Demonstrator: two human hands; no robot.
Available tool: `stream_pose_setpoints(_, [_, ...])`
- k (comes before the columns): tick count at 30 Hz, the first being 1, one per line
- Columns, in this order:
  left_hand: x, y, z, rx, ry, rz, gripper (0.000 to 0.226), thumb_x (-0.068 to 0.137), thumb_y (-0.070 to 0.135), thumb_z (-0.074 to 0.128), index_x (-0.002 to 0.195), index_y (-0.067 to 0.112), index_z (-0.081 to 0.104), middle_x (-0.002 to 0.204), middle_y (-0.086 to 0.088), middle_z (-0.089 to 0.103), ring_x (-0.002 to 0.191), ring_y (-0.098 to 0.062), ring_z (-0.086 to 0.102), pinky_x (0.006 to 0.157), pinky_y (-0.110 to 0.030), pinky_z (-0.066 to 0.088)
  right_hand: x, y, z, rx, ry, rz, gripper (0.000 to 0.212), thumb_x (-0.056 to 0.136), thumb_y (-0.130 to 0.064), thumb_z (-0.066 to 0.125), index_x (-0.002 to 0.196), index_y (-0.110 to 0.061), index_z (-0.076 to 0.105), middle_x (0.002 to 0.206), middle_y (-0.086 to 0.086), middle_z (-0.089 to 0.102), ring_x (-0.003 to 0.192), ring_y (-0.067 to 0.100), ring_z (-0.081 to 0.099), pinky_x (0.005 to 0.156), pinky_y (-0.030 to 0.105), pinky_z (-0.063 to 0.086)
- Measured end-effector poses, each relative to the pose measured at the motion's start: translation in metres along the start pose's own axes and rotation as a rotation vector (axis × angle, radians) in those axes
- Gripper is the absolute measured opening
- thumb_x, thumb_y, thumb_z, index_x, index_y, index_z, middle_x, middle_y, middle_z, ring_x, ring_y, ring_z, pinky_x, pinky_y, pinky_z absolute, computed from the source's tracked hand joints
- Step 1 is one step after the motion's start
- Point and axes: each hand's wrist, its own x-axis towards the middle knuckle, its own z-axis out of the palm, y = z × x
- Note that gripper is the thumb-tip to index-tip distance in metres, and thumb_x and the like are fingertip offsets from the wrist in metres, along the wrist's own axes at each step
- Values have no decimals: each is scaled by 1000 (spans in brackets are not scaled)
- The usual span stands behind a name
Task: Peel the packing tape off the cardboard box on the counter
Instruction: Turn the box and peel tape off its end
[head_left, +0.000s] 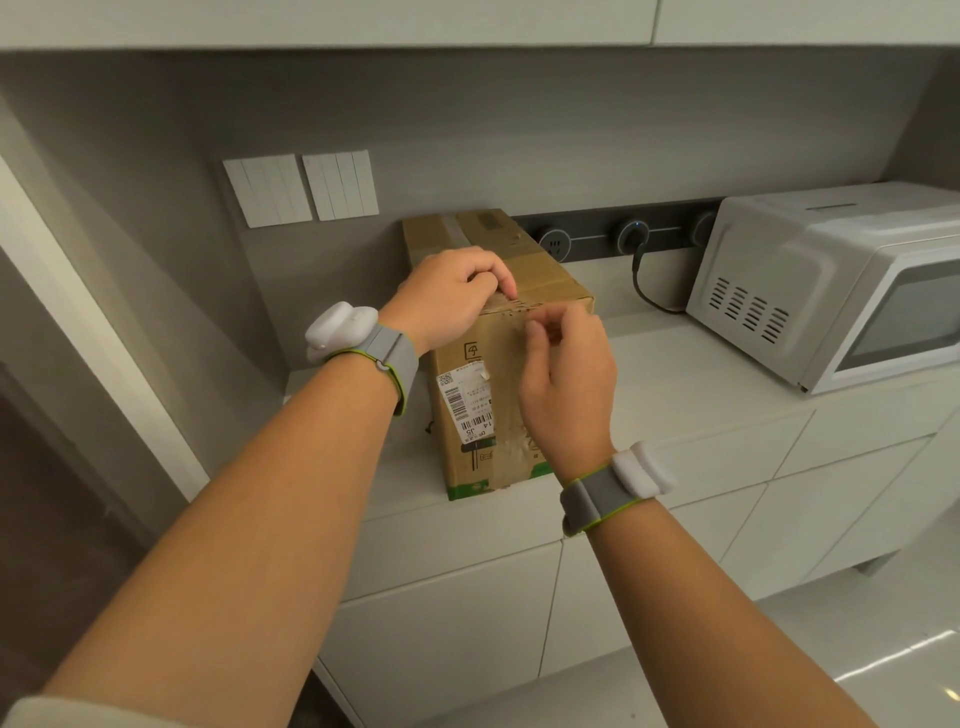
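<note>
The cardboard box (498, 332) stands on end on the desk (691, 384) at the centre of the frame, with the left hand (447, 296) curled over its near top edge, fingertips on the packing tape (511, 306), and the right hand (566, 374) pinching what looks like a lifted tape end just below that edge. The thin strip could tear or snap back onto the cardboard if pulled at a steep angle, and a hard tug might tip the tall box. A microwave (831, 291) sits at the right and a plugged-in cord (649, 291) lies behind the box, both apart from the hands.
</note>
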Motion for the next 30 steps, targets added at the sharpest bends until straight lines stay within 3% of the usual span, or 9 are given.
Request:
stream_pose_setpoints(6, [0, 1, 1, -7, 3, 0, 36, 92, 22, 41, 83, 34, 73, 88, 17, 61, 82, -12, 52, 92, -49, 48, -4, -3, -2, 156, -57, 105, 8, 100, -11, 52, 99, -17, 56, 89, -6, 61, 80, 10, 57, 71, 34, 49])
stream_pose_setpoints(12, [-2, 1, 0, -12, -1, -11, 36, 91, 24, 40, 83, 35, 73, 85, 18, 62, 78, -10, 53, 90, -49, 49, -2, -3, -1, 321, -80, 203, 11, 103, -9, 47, 99, -17, 53, 91, 4, 61, 82, 17, 64, 73, 35, 53])
stream_pose_setpoints(16, [-3, -1, -1, -16, 8, -5, 37, 91, 24, 39, 84, 34, 74, 93, 15, 67, 91, -16, 61, 91, -46, 49, -3, -4, 0, 403, -141, 234, 9, 103, -8, 47, 101, -13, 53, 97, 9, 59, 78, 16, 64, 72, 32, 54])
stream_pose_setpoints(20, [-3, -5, -1, -50, 28, 11, 38, 94, 18, 42, 85, 33, 75, 90, 18, 67, 77, 1, 58, 73, -27, 46, -1, -4, -5, 552, -194, 357, 16, 104, -5, 48, 96, -18, 55, 88, 3, 59, 74, 12, 60, 72, 32, 52])
stream_pose_setpoints(22, [-4, -6, -1, -65, 37, 21, 38, 95, 15, 43, 86, 32, 76, 88, 19, 67, 72, -2, 57, 65, -19, 43, 0, -7, -8, 630, -195, 408, 18, 103, -2, 48, 93, -15, 55, 83, 2, 57, 71, 12, 55, 69, 28, 48])
stream_pose_setpoints(24, [-5, -7, 0, -80, 38, 23, 38, 95, 15, 44, 86, 32, 77, 86, 18, 68, 71, -12, 58, 64, -23, 44, 2, -9, -12, 730, -159, 473, 19, 103, 0, 47, 92, -14, 54, 78, -1, 55, 65, 10, 50, 62, 21, 45])
stream_pose_setpoints(27, [-6, -6, 1, -112, 41, 18, 38, 95, 15, 44, 90, 34, 76, 94, 16, 71, 75, -6, 61, 71, -24, 48, 7, -14, -16, 754, -145, 496, 18, 103, 0, 47, 93, -13, 53, 82, 1, 53, 64, 8, 51, 60, 18, 46])
stream_pose_setpoints(30, [-9, -5, 2, -196, 47, 47, 37, 96, 9, 46, 100, 34, 73, 116, 13, 68, 107, 2, 61, 97, -23, 48, 8, -19, -16, 774, -134, 507, 12, 103, 1, 46, 98, -8, 52, 87, 9, 53, 64, 8, 52, 59, 20, 47])
